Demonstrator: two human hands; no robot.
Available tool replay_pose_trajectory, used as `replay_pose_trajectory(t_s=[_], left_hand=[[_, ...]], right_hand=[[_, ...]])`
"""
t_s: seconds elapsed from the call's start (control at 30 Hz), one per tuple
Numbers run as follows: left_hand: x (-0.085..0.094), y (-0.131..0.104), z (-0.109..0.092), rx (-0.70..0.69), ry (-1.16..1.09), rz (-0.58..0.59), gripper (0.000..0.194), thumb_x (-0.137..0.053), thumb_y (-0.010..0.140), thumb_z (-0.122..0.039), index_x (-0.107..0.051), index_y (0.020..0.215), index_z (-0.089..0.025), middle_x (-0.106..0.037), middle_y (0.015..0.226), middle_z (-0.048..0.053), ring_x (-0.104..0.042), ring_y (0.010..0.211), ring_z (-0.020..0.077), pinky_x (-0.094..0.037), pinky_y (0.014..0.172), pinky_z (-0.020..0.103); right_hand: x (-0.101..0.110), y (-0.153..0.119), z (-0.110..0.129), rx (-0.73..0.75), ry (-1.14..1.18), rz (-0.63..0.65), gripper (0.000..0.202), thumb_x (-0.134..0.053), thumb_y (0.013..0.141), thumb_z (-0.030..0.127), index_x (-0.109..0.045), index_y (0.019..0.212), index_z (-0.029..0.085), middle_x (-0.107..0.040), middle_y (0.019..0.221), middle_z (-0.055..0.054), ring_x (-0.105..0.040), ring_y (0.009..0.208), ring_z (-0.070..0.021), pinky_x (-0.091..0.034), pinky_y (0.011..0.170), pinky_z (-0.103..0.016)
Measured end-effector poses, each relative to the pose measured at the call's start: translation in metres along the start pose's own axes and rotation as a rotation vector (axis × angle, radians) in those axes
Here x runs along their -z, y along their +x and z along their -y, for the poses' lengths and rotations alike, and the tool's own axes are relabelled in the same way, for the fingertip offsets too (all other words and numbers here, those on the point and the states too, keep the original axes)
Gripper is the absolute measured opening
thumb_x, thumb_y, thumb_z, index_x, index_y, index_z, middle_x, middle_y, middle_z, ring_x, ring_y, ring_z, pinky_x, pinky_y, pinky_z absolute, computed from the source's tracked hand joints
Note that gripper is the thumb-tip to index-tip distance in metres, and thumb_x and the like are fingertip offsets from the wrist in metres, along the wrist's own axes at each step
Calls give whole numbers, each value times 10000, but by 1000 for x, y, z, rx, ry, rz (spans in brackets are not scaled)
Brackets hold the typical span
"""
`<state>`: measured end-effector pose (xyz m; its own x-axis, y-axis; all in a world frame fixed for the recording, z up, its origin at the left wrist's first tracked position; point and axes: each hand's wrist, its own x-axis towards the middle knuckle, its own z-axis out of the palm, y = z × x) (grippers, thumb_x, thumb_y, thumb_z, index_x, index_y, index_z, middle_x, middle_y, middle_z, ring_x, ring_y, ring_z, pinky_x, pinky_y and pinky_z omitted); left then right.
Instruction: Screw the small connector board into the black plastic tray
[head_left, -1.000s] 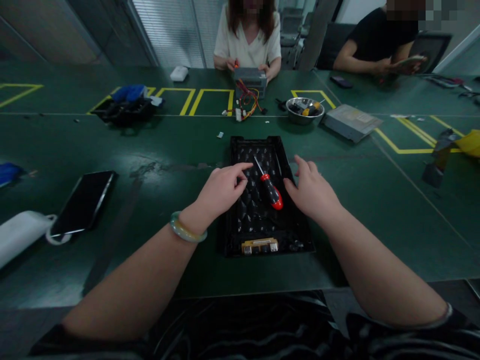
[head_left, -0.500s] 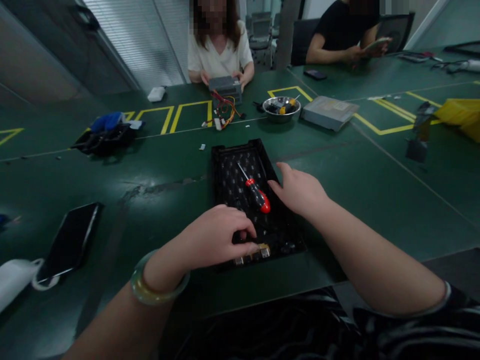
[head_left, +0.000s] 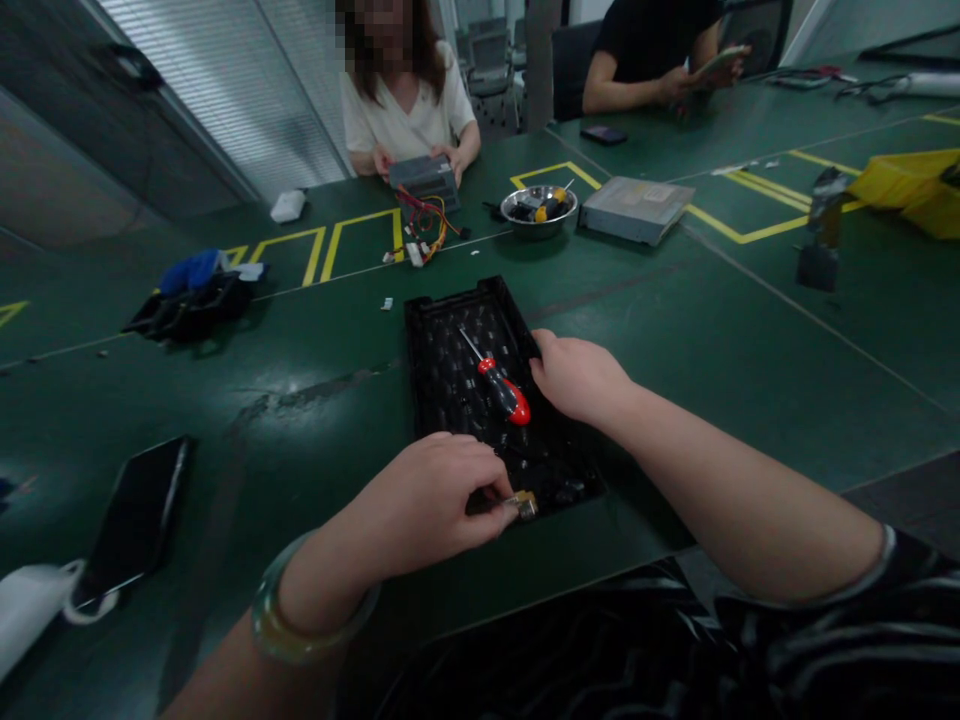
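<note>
A black tray (head_left: 450,400) lies on the green table in front of me. Inside it rests a screwdriver (head_left: 502,390) with a black and red handle, its shaft pointing up and to the left. At the tray's near edge, my left hand (head_left: 457,495) pinches a small gold and silver metal part (head_left: 526,504) between thumb and fingertips. My right hand (head_left: 577,375) grips the tray's right wall, with the thumb side over the rim and some fingers hidden behind it.
Beyond the tray are a metal bowl (head_left: 538,212) with tools, a grey drive (head_left: 636,208), and a person (head_left: 409,110) holding a grey box with wires. A black phone (head_left: 135,520) lies at the left, a black holder (head_left: 191,310) further back. Another person (head_left: 652,60) sits at the back right.
My left thumb and fingers have closed on the small metal part. My right hand has closed onto the tray's right wall. The whole view has shifted slightly.
</note>
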<state>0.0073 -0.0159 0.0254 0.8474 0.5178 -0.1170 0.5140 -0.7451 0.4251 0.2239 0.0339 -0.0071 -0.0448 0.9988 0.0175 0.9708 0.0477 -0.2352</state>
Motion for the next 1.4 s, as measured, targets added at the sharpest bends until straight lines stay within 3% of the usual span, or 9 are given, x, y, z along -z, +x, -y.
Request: replay_pose_trajectory(t_s=[0.23,0.63,0.8,0.9,1.03,1.17,1.27,1.4], left_hand=[[-3,-1,-2,31,38,35,148,-583,937,-280,-692,858,-219,-699,834,-9,-615,816,166,-420,782,320],[0,-3,-8,52,44,-42,104,-632,894,-256,-693,819,-220,-700,809,-21,-644,797,163,-452,791,322],[2,-5,-5,19,45,-92,116,-656,873,-293,-711,802,-218,-708,789,-15,-657,772,163,-452,775,318],[7,-8,-2,-2,30,-113,204,-672,875,-409,-728,792,-232,-710,753,-18,-664,757,164,-437,757,319],[13,-7,9,89,111,-293,264,-593,936,-420,-719,812,-224,-718,797,-5,-649,784,177,-418,758,336],[9,-4,35,250,168,-518,251,-532,971,-306,-688,1158,-246,-715,1153,36,-615,1057,221,-397,914,391],[-1,-2,54,234,166,-505,323,-572,950,-286,-647,1263,-277,-667,1302,36,-572,1204,237,-290,1053,460],[-9,0,63,214,132,-467,246,-588,941,-274,-702,1159,-282,-705,1240,17,-626,1117,215,-261,1032,458]], right_hand=[[-1,1,0,-2,-2,12,364,-369,973,276,-520,1274,137,-716,993,-147,-694,877,-316,-509,720,-393],[4,-1,4,-20,40,2,362,-359,1001,283,-530,1276,123,-731,939,-143,-716,847,-272,-494,718,-342],[4,0,6,15,90,-19,378,-340,1008,253,-514,1316,120,-731,1008,-152,-715,933,-281,-499,788,-358],[5,-1,8,35,120,-24,394,-320,1015,242,-503,1336,106,-725,1051,-162,-710,978,-279,-498,826,-361],[5,-3,9,50,157,-25,400,-299,1017,228,-506,1335,98,-719,1094,-163,-701,1029,-277,-498,855,-360],[1,1,7,21,180,-19,401,-333,1008,226,-498,1356,118,-715,1123,-152,-692,1058,-267,-497,871,-346],[-4,7,5,-16,194,-10,403,-360,1002,232,-491,1373,143,-715,1138,-137,-690,1069,-255,-496,872,-328],[-5,10,5,-29,197,0,401,-355,1008,247,-483,1381,172,-711,1166,-114,-679,1100,-251,-494,886,-329]])
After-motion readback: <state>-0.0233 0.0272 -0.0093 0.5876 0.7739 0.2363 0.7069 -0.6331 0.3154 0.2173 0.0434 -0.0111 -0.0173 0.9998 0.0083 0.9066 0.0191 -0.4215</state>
